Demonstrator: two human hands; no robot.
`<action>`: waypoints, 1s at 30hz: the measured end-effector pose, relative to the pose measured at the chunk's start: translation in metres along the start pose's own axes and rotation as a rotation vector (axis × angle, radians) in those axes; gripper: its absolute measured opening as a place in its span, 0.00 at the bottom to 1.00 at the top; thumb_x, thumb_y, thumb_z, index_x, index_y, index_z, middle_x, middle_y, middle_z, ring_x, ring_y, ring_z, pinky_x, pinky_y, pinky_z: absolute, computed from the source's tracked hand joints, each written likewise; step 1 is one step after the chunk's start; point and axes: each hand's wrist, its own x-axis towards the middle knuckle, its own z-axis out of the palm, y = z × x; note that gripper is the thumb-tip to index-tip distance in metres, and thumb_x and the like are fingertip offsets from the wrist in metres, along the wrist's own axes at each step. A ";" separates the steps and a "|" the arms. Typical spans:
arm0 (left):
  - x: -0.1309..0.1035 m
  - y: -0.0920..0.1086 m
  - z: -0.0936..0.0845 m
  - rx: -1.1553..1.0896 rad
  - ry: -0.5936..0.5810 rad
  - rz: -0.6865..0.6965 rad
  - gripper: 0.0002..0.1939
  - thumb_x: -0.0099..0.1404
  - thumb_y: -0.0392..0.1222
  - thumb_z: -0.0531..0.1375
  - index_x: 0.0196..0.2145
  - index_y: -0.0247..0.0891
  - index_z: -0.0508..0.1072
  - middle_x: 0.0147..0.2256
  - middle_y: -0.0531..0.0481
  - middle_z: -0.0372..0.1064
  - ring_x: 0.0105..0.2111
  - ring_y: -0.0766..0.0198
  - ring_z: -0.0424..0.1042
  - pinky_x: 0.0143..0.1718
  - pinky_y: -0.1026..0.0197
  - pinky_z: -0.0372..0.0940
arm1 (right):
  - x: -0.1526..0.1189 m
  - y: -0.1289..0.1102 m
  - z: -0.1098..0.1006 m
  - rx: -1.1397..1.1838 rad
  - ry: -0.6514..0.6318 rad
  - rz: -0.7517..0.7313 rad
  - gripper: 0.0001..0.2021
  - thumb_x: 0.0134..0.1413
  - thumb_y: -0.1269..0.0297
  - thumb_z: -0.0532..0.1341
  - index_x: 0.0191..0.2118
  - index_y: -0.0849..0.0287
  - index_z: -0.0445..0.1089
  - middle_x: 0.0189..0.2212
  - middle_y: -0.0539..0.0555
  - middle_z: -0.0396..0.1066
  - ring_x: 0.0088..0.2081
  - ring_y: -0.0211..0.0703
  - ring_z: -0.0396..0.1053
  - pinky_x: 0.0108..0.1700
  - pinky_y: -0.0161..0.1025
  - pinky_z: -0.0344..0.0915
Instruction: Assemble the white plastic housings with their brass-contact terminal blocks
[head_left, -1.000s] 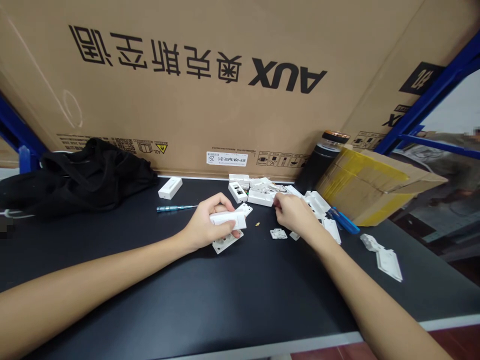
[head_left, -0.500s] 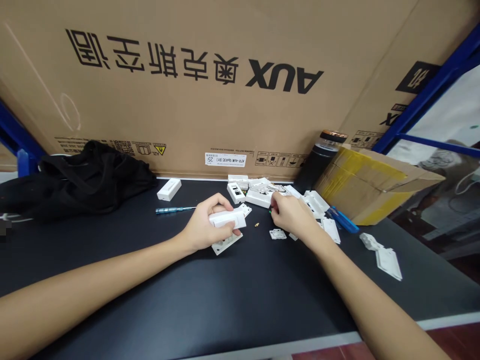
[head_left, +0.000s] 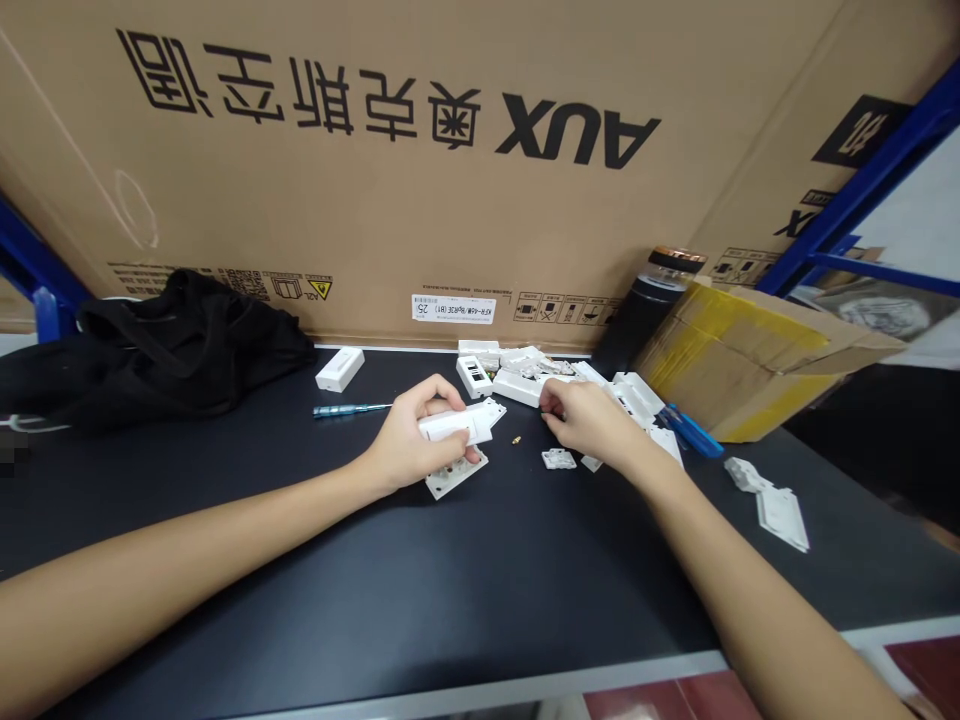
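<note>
I see two bare arms reaching over a black table (head_left: 390, 620). The left hand (head_left: 409, 445) is closed around a long white plastic case (head_left: 448, 424). The thumb presses on the near side of it and the fingers curl around the far side. The case lies across the grip, and its right end pokes out past the thumb, pointing toward the right hand (head_left: 589, 415).

Just under the left hand is a flat white plate (head_left: 456, 478) with little holes. I can't tell if the case touches it. Another white piece (head_left: 495, 411) peeks out behind the case.

The right hand is at the front edge of a heap of white plastic parts (head_left: 525, 362). Its thumb and fingers are bent close together, but the fingertips are partly hidden, so I can't tell if they pinch something small. A tiny brass piece (head_left: 516, 440) lies on the table between the two hands. A small white plastic part (head_left: 559, 459) sits near the right hand, on the side closer to the person.

A white box with dark slots (head_left: 475, 377) is by the left end of the heap. A blue screwdriver (head_left: 341, 411) lies to the left of the left hand, and a white block (head_left: 340, 369) is behind it. On the other side, a tool with blue handles (head_left: 694, 432) rests near a cardboard box with yellow tape (head_left: 757, 355).
</note>
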 end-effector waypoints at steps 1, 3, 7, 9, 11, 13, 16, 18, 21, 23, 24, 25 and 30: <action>0.000 0.000 0.000 -0.002 -0.001 -0.001 0.17 0.55 0.36 0.67 0.36 0.39 0.61 0.25 0.50 0.78 0.22 0.61 0.79 0.18 0.69 0.67 | 0.000 -0.002 0.001 -0.009 0.000 0.001 0.07 0.52 0.74 0.58 0.36 0.56 0.69 0.32 0.54 0.76 0.35 0.46 0.72 0.36 0.37 0.60; 0.000 0.001 0.000 -0.001 -0.003 -0.001 0.17 0.55 0.36 0.66 0.36 0.39 0.61 0.25 0.50 0.78 0.21 0.62 0.78 0.18 0.69 0.67 | 0.001 -0.006 0.002 -0.030 0.004 0.006 0.09 0.53 0.75 0.57 0.39 0.57 0.69 0.32 0.56 0.76 0.35 0.46 0.72 0.35 0.38 0.59; 0.000 -0.001 0.000 0.003 -0.002 0.008 0.17 0.56 0.37 0.66 0.36 0.40 0.60 0.25 0.50 0.78 0.21 0.62 0.78 0.19 0.69 0.67 | 0.001 -0.011 0.005 -0.080 0.009 0.021 0.12 0.53 0.76 0.56 0.43 0.60 0.69 0.32 0.60 0.76 0.34 0.51 0.72 0.34 0.40 0.56; 0.000 -0.002 -0.001 0.007 0.000 0.009 0.16 0.57 0.38 0.66 0.37 0.40 0.61 0.26 0.50 0.79 0.22 0.61 0.78 0.19 0.68 0.67 | 0.001 -0.013 0.006 -0.095 0.011 0.025 0.13 0.52 0.77 0.56 0.43 0.61 0.69 0.31 0.61 0.76 0.33 0.53 0.72 0.33 0.41 0.55; 0.001 -0.004 -0.001 0.011 0.005 0.005 0.16 0.58 0.39 0.66 0.37 0.40 0.61 0.26 0.50 0.79 0.23 0.60 0.79 0.19 0.68 0.67 | 0.000 -0.015 0.006 -0.090 0.020 0.028 0.13 0.51 0.78 0.56 0.43 0.61 0.69 0.30 0.61 0.76 0.32 0.53 0.72 0.32 0.41 0.54; 0.001 -0.005 -0.002 0.019 0.012 0.003 0.17 0.58 0.39 0.66 0.37 0.39 0.61 0.27 0.50 0.79 0.24 0.60 0.80 0.19 0.68 0.67 | -0.001 -0.018 0.005 -0.061 0.042 0.028 0.12 0.50 0.78 0.57 0.41 0.60 0.69 0.29 0.59 0.76 0.31 0.51 0.72 0.31 0.41 0.55; 0.001 -0.004 -0.001 0.042 0.004 0.009 0.17 0.58 0.39 0.67 0.37 0.39 0.61 0.26 0.50 0.79 0.23 0.62 0.78 0.20 0.69 0.66 | -0.003 -0.024 -0.002 0.021 0.112 0.018 0.09 0.50 0.77 0.58 0.38 0.58 0.67 0.28 0.56 0.75 0.31 0.48 0.73 0.33 0.40 0.60; 0.001 -0.004 -0.001 0.050 -0.011 0.007 0.17 0.59 0.39 0.67 0.38 0.39 0.60 0.27 0.50 0.79 0.23 0.64 0.77 0.21 0.69 0.66 | -0.005 -0.031 -0.007 0.089 0.178 0.003 0.08 0.52 0.75 0.59 0.37 0.57 0.65 0.30 0.54 0.76 0.32 0.45 0.74 0.36 0.39 0.65; 0.001 -0.003 0.001 0.026 -0.030 -0.028 0.17 0.61 0.41 0.66 0.39 0.39 0.60 0.27 0.50 0.79 0.23 0.65 0.77 0.22 0.69 0.66 | -0.009 -0.044 -0.014 0.426 0.336 -0.055 0.06 0.53 0.71 0.63 0.35 0.56 0.65 0.33 0.52 0.77 0.34 0.42 0.76 0.39 0.38 0.71; 0.002 -0.004 0.002 0.001 -0.034 -0.051 0.17 0.63 0.43 0.66 0.40 0.39 0.60 0.30 0.50 0.78 0.26 0.64 0.78 0.23 0.68 0.67 | -0.012 -0.053 -0.016 0.732 0.407 -0.105 0.07 0.52 0.69 0.66 0.34 0.56 0.66 0.32 0.52 0.77 0.33 0.42 0.77 0.39 0.39 0.73; 0.002 -0.004 0.003 -0.009 -0.034 -0.055 0.17 0.64 0.44 0.66 0.40 0.39 0.60 0.31 0.50 0.78 0.28 0.62 0.79 0.24 0.68 0.67 | -0.013 -0.056 -0.017 0.848 0.421 -0.124 0.07 0.51 0.68 0.67 0.33 0.56 0.67 0.32 0.53 0.78 0.33 0.42 0.77 0.39 0.39 0.73; 0.003 -0.005 0.003 -0.016 -0.033 -0.054 0.17 0.65 0.44 0.65 0.41 0.40 0.60 0.33 0.49 0.78 0.31 0.61 0.80 0.25 0.68 0.68 | -0.014 -0.059 -0.017 0.917 0.421 -0.138 0.08 0.51 0.68 0.68 0.32 0.56 0.67 0.32 0.53 0.78 0.33 0.42 0.77 0.39 0.39 0.73; 0.002 -0.007 0.002 -0.016 -0.037 -0.021 0.15 0.68 0.45 0.63 0.44 0.40 0.60 0.38 0.50 0.75 0.35 0.62 0.80 0.27 0.69 0.68 | -0.017 -0.073 -0.016 1.035 0.434 -0.194 0.10 0.50 0.71 0.69 0.30 0.56 0.66 0.31 0.52 0.78 0.33 0.41 0.76 0.39 0.38 0.73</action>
